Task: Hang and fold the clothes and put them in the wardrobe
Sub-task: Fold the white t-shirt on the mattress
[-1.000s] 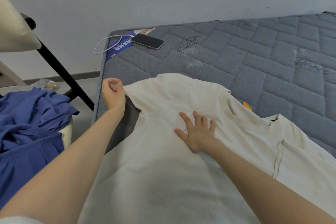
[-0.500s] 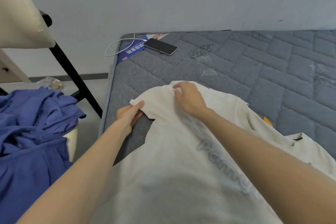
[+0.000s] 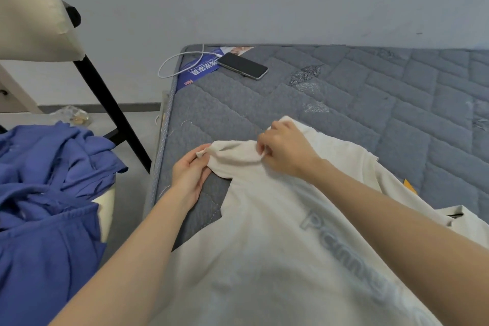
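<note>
Since a second ago, the right hand (image 3: pixel 287 152) has been taken off the flat front of the white T-shirt (image 3: pixel 264 259) and brought up to the sleeve (image 3: pixel 234 157), and the left hand (image 3: pixel 189 173) has been lowered from a raised fist to the same sleeve. The cloth there is now bunched into a ridge between the two hands. The sleeve's hem corner is pinched by the left hand, thumb on top and fingers underneath. The upper fold of the sleeve is gripped by the right hand, its fingers curled into the fabric. Both forearms are stretched out over the shirt.

The T-shirt is spread on a grey quilted mattress (image 3: pixel 357 124), its body reaching toward the camera. Pale lettering (seen faintly through the fabric) runs across the chest. A small orange tag (image 3: pixel 410 186) is seen at the shirt's far edge.

At the mattress's far left corner a dark smartphone (image 3: pixel 242 65) lies face up, with a white cable (image 3: pixel 176 62) looped over the edge just beside it. A blue printed label (image 3: pixel 197 73) is found next to the phone.

To the left, off the bed, a heap of blue garments (image 3: pixel 47 193) is piled on a cream seat. A chair with a cream backrest (image 3: pixel 31 8) and a black leg (image 3: pixel 112 111) stands behind the heap.
</note>
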A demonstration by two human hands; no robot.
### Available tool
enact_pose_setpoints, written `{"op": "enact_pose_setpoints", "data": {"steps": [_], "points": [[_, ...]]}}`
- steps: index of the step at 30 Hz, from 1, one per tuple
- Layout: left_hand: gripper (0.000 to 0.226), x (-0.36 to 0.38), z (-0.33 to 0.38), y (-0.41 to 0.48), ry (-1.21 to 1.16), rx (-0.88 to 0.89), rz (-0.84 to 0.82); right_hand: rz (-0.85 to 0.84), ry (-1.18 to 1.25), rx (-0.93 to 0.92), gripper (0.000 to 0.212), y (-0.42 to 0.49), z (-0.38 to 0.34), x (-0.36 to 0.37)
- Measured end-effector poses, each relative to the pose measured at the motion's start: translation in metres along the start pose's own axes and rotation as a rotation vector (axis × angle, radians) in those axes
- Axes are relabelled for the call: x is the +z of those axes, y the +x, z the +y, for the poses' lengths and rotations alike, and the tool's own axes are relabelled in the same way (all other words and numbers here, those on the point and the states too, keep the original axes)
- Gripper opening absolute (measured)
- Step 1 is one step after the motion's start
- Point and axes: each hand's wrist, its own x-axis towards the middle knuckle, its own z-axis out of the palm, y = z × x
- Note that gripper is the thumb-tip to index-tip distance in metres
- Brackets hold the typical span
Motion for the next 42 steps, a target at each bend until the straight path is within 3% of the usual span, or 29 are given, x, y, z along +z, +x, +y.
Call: {"op": "enact_pose_setpoints", "data": {"steps": [3,7,12,15,19,25,29,32,35,37,39,42], "points": [[0.020,0.002,-0.003,-0.005,0.038,0.053,0.013,-0.258,0.178,0.131,0.017,-0.018,-0.001,-0.004],[0.026,0.004,-0.005,-0.006,0.056,0.063,0.024,-0.070,0.303,0.252,0.024,-0.011,0.005,-0.008],[0.025,0.003,-0.004,-0.005,0.052,0.070,0.013,-0.202,-0.054,0.142,0.035,0.010,0.004,-0.007],[0.022,0.001,-0.004,-0.004,0.029,0.068,-0.006,-0.305,-0.087,0.219,0.032,0.015,0.005,-0.009],[0.019,0.002,-0.004,-0.005,0.030,0.077,0.006,-0.120,-0.044,0.313,0.019,0.010,0.008,-0.015],[0.013,0.004,-0.005,-0.005,0.008,0.080,0.043,0.140,-0.051,0.312,0.013,0.004,0.017,-0.032],[0.021,0.005,-0.005,-0.006,0.011,0.080,0.044,0.248,0.046,0.331,0.007,0.006,0.014,-0.034],[0.020,0.005,-0.004,-0.006,0.020,0.078,0.039,0.000,0.228,0.395,0.014,0.009,0.017,-0.037],[0.015,0.005,-0.005,-0.005,0.024,0.076,0.038,-0.355,0.155,0.450,0.031,0.008,0.019,-0.043],[0.016,0.004,-0.005,-0.005,0.025,0.075,0.038,-0.436,0.092,0.495,0.026,0.006,0.017,-0.042],[0.019,0.003,-0.005,-0.004,0.028,0.075,0.039,-0.316,0.049,0.572,0.024,0.004,0.017,-0.042],[0.022,0.004,-0.005,-0.004,0.031,0.071,0.050,0.011,0.038,0.584,0.035,0.007,0.021,-0.044]]}}
